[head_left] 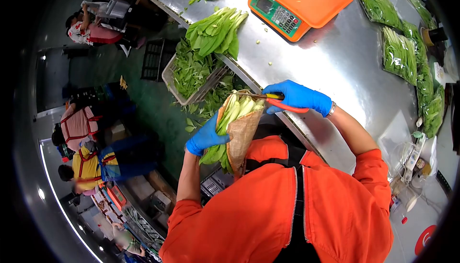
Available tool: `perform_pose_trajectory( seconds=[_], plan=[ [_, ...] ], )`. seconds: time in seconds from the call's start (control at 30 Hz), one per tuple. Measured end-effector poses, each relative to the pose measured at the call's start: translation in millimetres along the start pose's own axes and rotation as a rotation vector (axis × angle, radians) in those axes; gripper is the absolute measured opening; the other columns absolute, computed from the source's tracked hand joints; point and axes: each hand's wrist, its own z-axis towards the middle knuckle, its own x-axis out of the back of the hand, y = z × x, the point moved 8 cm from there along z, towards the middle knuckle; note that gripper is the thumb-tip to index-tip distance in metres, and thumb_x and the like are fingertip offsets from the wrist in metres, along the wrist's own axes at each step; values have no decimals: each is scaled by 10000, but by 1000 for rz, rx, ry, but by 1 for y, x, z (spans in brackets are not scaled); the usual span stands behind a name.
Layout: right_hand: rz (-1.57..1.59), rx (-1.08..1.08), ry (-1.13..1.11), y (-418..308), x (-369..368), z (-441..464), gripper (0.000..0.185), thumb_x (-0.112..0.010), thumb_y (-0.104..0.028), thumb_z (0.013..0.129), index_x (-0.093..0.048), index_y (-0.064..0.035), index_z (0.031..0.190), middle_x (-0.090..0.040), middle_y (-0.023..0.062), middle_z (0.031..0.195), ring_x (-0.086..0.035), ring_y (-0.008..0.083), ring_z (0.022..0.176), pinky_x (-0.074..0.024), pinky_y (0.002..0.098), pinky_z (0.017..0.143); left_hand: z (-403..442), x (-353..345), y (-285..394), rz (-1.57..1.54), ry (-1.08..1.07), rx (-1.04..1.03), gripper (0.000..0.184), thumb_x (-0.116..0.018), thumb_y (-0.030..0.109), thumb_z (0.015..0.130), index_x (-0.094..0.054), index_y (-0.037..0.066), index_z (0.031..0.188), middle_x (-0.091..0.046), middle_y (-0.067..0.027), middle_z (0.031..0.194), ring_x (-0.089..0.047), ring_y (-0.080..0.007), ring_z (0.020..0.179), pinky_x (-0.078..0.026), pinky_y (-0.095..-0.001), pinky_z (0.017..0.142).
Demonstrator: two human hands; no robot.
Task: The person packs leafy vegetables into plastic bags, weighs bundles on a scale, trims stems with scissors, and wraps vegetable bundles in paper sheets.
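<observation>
My left hand (207, 138), in a blue glove, grips a bunch of leafy green vegetables (234, 114) with pale stems. A brown woven wrap (247, 136) lies around part of the bunch, and the leaves stick out below my hand. My right hand (299, 96), also gloved in blue, is closed on scissors with red and yellow handles (290, 106). Their blades lie across the stem ends at the top of the bunch; I cannot tell whether the blades are apart. The bunch is held just off the metal table's near edge.
On the metal table (330, 78) are an orange scale (280, 14), loose greens (216, 29) and several bagged greens (399, 56). Below the edge stands a crate of leaves (184, 83). Beside it is a black crate (153, 61). Several people work at the left.
</observation>
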Motion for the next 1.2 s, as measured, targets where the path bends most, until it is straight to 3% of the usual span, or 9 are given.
perform_pose_trajectory(
  seconds=[0.17, 0.27, 0.33, 0.37, 0.47, 0.57, 0.63, 0.97, 1.2],
  plan=[
    [40, 43, -31, -4, -5, 10, 345, -666, -260, 752, -561, -39, 996, -580, 100, 726, -483, 126, 596, -434, 294, 581, -6, 5, -12, -39, 29, 34, 884, -663, 162, 633, -165, -6, 1344, -325, -94, 1315, -293, -158, 1207, -221, -279, 998],
    [-81, 41, -36, -10, -6, 17, 342, -657, -259, 752, -560, -36, 992, -570, 130, 695, -478, 179, 552, -431, 301, 569, -10, 15, -19, 23, 108, 11, 891, -669, 158, 630, -161, -5, 1345, -323, -96, 1316, -297, -159, 1205, -221, -278, 998],
    [-96, 29, 45, -15, -2, 22, 385, -620, -356, 768, -557, -27, 957, -559, 158, 663, -510, 262, 544, -427, 321, 569, -11, 16, -21, -72, 100, 38, 903, -681, 161, 627, -159, -6, 1345, -313, -95, 1322, -292, -163, 1210, -218, -278, 999],
    [-94, 28, 46, -15, -2, 22, 385, -620, -356, 768, -557, -27, 957, -559, 158, 663, -510, 262, 544, -427, 321, 569, -11, 17, -22, -71, 99, 39, 903, -681, 161, 627, -159, -6, 1345, -313, -95, 1322, -292, -163, 1210, -218, -278, 999],
    [-165, -8, 193, -12, 9, 19, 393, -627, -355, 757, -559, -36, 976, -576, 154, 716, -556, 282, 611, -438, 336, 590, -14, 26, -26, -141, 115, 3, 910, -690, 172, 628, -160, -6, 1345, -312, -92, 1320, -290, -170, 1209, -215, -284, 1000],
    [-217, 140, 351, -17, 21, -4, 393, -635, -339, 745, -561, -53, 1004, -588, 142, 806, -572, 301, 703, -447, 346, 625, -17, 28, -28, -148, 86, 0, 920, -698, 185, 623, -163, -4, 1346, -319, -90, 1316, -292, -177, 1207, -213, -292, 1002],
    [-266, 41, 309, -11, 19, -19, 401, -643, -322, 733, -559, -64, 1027, -581, 126, 878, -569, 298, 751, -451, 349, 654, -18, 28, -25, -117, 76, -43, 930, -712, 196, 607, -178, -1, 1343, -330, -90, 1308, -299, -179, 1202, -218, -296, 999],
    [-232, 78, 118, -9, 26, -70, 243, -574, -182, 776, -591, -91, 1000, -584, 118, 848, -563, 307, 737, -449, 342, 629, -6, 7, -10, 7, -117, -19, 945, -728, 160, 559, -210, -10, 1330, -347, -88, 1299, -326, -168, 1186, -235, -291, 994],
    [-222, 75, -37, -18, 39, -82, 365, -698, -297, 693, -607, -73, 967, -603, 101, 829, -571, 263, 712, -452, 318, 631, 2, -5, 6, -65, -176, 19, 974, -747, 210, 519, -232, -23, 1311, -380, -95, 1271, -355, -170, 1162, -261, -300, 976]
  ],
)
